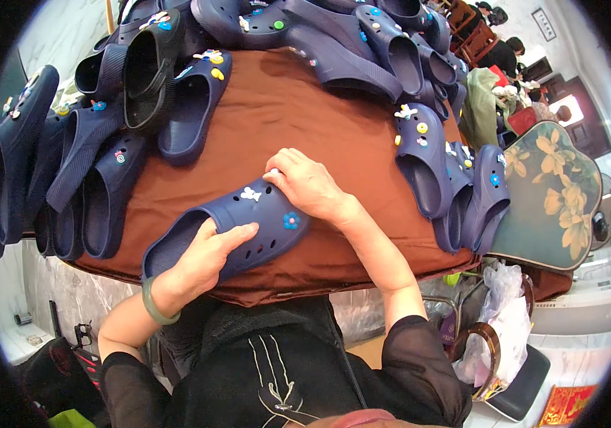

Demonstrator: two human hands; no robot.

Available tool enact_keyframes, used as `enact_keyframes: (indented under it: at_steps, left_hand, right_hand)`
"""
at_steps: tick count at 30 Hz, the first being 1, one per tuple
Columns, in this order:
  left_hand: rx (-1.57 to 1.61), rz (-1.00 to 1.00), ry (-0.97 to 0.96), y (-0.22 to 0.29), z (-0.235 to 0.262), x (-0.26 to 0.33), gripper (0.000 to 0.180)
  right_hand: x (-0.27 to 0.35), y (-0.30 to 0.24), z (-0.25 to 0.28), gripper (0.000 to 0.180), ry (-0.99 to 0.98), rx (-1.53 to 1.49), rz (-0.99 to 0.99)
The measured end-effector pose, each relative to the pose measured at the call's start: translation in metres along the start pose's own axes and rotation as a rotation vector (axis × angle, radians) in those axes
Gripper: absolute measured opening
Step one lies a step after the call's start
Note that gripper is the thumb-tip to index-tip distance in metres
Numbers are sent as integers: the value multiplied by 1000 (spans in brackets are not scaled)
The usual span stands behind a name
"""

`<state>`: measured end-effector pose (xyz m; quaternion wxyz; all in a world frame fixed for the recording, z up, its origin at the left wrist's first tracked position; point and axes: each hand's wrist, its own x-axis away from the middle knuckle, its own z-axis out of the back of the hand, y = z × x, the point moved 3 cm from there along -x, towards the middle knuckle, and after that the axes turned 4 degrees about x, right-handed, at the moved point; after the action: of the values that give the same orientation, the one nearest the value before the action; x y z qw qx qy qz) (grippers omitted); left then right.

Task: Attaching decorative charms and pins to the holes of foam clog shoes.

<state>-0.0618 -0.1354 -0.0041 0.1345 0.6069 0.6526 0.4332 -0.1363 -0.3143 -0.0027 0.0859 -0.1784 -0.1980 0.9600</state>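
Observation:
A navy clog slipper (248,225) lies on its side on the brown cloth-covered table (284,135), with a white charm and a blue flower charm on its upper. My left hand (202,260) grips its side near the opening; a green bangle is on that wrist. My right hand (305,182) rests on top of the toe end, fingertips pinched on a small white piece by the holes.
Many navy slippers are piled along the left (84,164), back (334,43) and right (434,164) of the table, several with coloured charms. A floral cushioned chair (555,200) stands at right, a chair with plastic bags (505,328) below it. People sit far back right.

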Motion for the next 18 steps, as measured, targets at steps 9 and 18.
enact_keyframes:
  at_steps: [9, 18]
  left_hand:
    - [112, -83, 41, -1, 3, 2, 34]
    - [92, -106, -26, 3, -6, 6, 33]
  right_hand:
    - [11, 19, -13, 25, 278, -962, -309]
    - [6, -18, 29, 34, -125, -245, 75]
